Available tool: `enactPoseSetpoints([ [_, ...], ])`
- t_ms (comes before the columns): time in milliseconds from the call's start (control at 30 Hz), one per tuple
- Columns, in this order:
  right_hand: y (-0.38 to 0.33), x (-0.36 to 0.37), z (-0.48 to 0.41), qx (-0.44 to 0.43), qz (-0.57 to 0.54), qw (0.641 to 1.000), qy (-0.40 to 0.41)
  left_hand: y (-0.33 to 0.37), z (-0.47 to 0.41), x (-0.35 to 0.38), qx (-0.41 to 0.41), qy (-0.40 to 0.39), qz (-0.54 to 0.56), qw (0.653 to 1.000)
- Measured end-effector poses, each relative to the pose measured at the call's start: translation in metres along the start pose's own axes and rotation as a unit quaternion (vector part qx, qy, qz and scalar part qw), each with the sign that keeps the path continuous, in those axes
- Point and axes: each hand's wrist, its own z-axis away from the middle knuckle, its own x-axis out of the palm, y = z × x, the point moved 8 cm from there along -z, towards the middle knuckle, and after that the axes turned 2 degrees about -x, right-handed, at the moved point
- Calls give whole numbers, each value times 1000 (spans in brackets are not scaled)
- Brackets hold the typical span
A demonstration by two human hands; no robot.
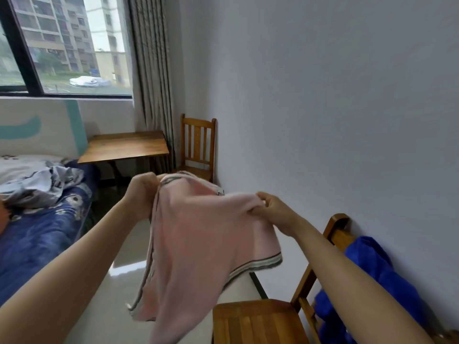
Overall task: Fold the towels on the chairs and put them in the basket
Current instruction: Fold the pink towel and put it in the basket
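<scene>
A pink terry towel with a striped border hangs in the middle foreground, between the left grip at its upper left corner and the right grip on its upper right edge. Below and to the right of it stands a near slatted wooden chair, its back to the plain white wall on the right; a blue crumpled towel lies draped over that back. Behind the pink towel, farther along the same wall, stands a second slatted wooden chair. Just left of it is a brown rectangular wooden desk, under the dark-framed window. A striped fabric curtain hangs behind desk and far chair. A bed with a blue flowered cover lies at the left, with a pale crumpled cloth on it.
</scene>
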Motion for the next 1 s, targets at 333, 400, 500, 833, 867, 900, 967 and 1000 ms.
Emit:
enactPoseSetpoints([
  [333,-60,25,1,-74,155,981,-91,-117,-1,-1,-160,21,-323,933],
  [400,-54,16,4,-55,173,978,-100,-112,-2,-3,-166,80,-323,928],
  [500,-42,-10,11,-23,217,971,-96,-100,-5,-6,-115,129,-249,953],
  [833,5,-47,31,56,251,963,-84,-81,-24,21,4,108,-141,984],
  [867,7,-46,31,57,256,961,-86,-79,-25,22,13,116,-143,983],
  [900,10,-45,31,55,265,959,-90,-77,-25,23,25,122,-150,981],
  [967,17,-45,33,57,283,952,-100,-69,-24,25,57,127,-182,973],
  [1000,22,-47,34,60,294,948,-106,-64,-21,26,76,127,-201,968],
])
